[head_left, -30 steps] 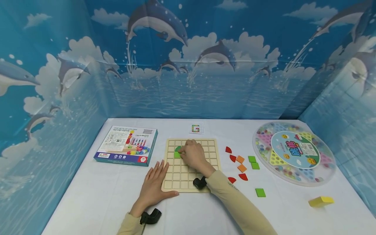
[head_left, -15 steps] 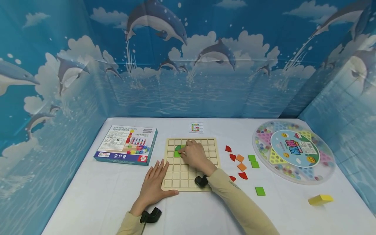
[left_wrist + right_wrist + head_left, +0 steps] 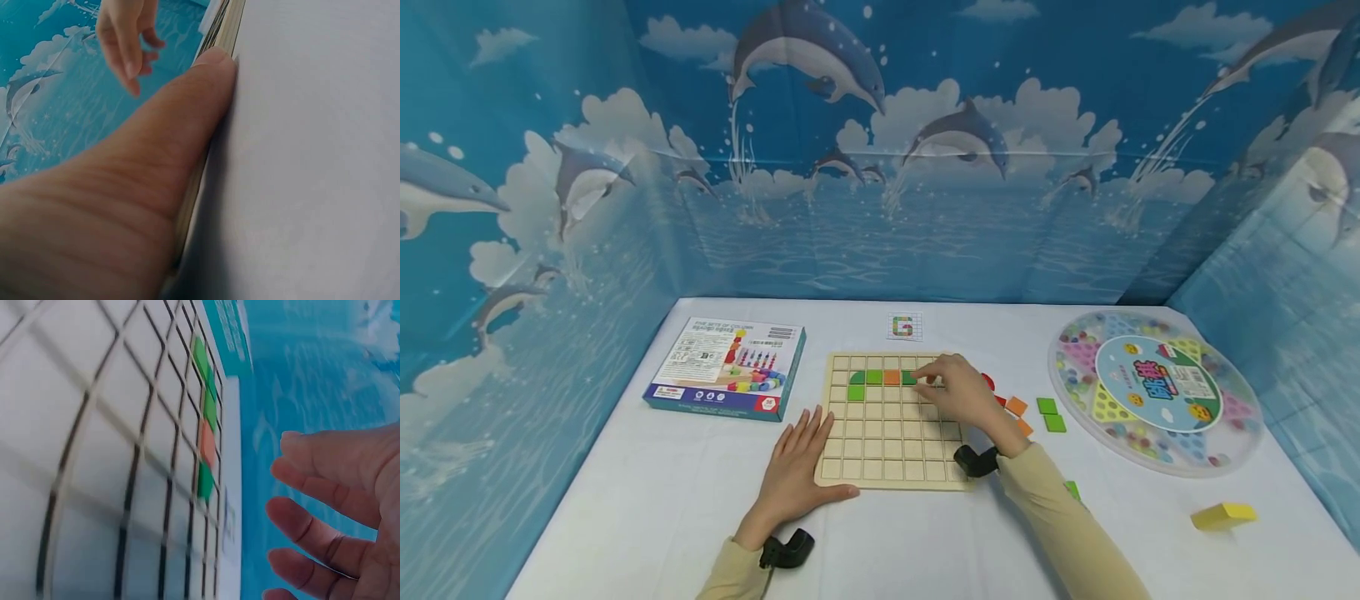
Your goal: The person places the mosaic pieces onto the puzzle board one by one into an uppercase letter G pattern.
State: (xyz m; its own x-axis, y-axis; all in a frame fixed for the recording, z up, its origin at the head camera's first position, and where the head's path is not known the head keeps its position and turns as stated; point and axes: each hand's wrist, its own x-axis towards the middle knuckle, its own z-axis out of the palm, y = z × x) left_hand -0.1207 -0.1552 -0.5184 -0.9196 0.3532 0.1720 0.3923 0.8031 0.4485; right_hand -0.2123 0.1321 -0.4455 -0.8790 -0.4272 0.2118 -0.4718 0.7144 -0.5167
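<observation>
A wooden grid board (image 3: 880, 437) lies on the table. Along an upper row sit a green quarter-circle tile (image 3: 857, 378), a green square tile (image 3: 874, 377), an orange square tile (image 3: 892, 377) and a darker green tile (image 3: 908, 377). Below the quarter-circle is another green square tile (image 3: 856, 392). My left hand (image 3: 799, 467) rests spread at the board's near left corner, its thumb along the front edge. Over the board's right side hovers my right hand (image 3: 958, 392), fingers loosely bent and holding nothing, as the right wrist view shows.
Right of the board lie loose red, orange (image 3: 1017, 406) and green (image 3: 1055, 423) tiles, partly behind the right arm. A pattern card (image 3: 905, 327) lies beyond it. A boxed bead set (image 3: 722, 367), a round marble game (image 3: 1153, 392) and a yellow block (image 3: 1223, 516) stand around.
My right hand has lifted off the tiles and moved right, towards the loose pieces. The orange and darker green tiles in the row are now uncovered. My left hand stays put.
</observation>
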